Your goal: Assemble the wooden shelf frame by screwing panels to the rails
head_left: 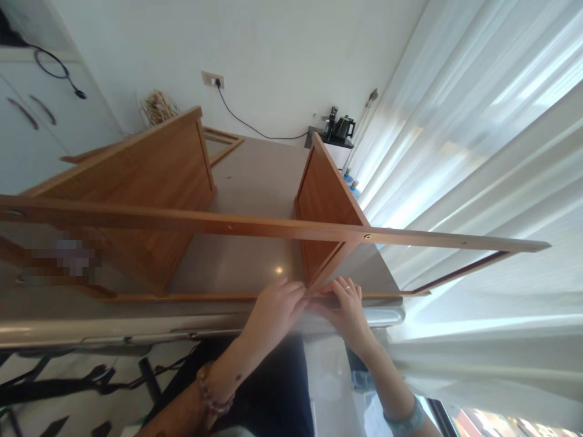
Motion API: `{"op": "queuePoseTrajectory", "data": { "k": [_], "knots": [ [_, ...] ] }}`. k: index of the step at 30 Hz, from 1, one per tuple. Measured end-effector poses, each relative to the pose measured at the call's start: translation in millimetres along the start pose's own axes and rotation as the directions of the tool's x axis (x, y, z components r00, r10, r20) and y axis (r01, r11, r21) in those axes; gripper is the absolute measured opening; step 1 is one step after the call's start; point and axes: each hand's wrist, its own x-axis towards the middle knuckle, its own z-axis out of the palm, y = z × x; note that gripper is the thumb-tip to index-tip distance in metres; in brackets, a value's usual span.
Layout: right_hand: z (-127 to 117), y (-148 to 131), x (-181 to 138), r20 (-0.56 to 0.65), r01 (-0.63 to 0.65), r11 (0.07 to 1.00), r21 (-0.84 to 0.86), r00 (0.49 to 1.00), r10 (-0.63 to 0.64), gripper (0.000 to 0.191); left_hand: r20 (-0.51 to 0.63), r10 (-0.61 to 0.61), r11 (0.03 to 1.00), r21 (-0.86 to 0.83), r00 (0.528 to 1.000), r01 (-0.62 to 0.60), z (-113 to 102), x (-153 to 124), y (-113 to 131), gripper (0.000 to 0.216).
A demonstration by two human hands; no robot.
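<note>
A wooden shelf frame (pixel 255 227) lies on a grey table (pixel 259 182). It has a long rail across the view and two upright panels, one at the left (pixel 150 176) and one at the right (pixel 325 206). My left hand (pixel 277 309) and my right hand (pixel 346 303) meet at the frame's near rail, right at the foot of the right panel. Both hands have their fingers pressed together on the joint there. Whether they pinch a small part is hidden. A bracelet is on each wrist.
A kettle (pixel 344 127) stands on a small stand by the far wall. A cable runs from a wall socket (pixel 212 79). White curtains (pixel 478 152) fill the right side. A white cabinet (pixel 31 115) is at the left. Another wooden frame (pixel 223 142) lies at the table's far end.
</note>
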Motion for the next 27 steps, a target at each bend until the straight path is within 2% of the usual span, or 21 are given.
{"op": "queuePoseTrajectory", "data": {
  "k": [4,11,17,27],
  "knots": [
    [-1.2,-0.7,0.0,-0.001,0.004,1.0,-0.016,1.0,-0.004,0.023,0.017,0.002,1.0,-0.014,1.0,-0.002,-1.7,-0.9,-1.4,0.014],
    [-3.2,-0.2,0.3,0.03,0.014,1.0,-0.02,0.999,-0.014,0.024,-0.041,0.033,0.999,0.008,0.999,-0.033,0.0,-3.8,-3.5,0.026],
    [-4.5,-2.0,0.5,0.04,0.002,1.0,-0.001,0.999,-0.002,0.023,-0.027,0.008,0.999,0.038,1.0,-0.007,-1.7,-2.7,-0.9,0.026],
    [-0.9,-5.0,-3.6,0.001,-0.003,0.996,-0.089,1.0,0.003,0.02,-0.02,-0.014,1.0,0.017,1.0,0.014,-0.7,-1.9,0.4,0.025]
  ]
}}
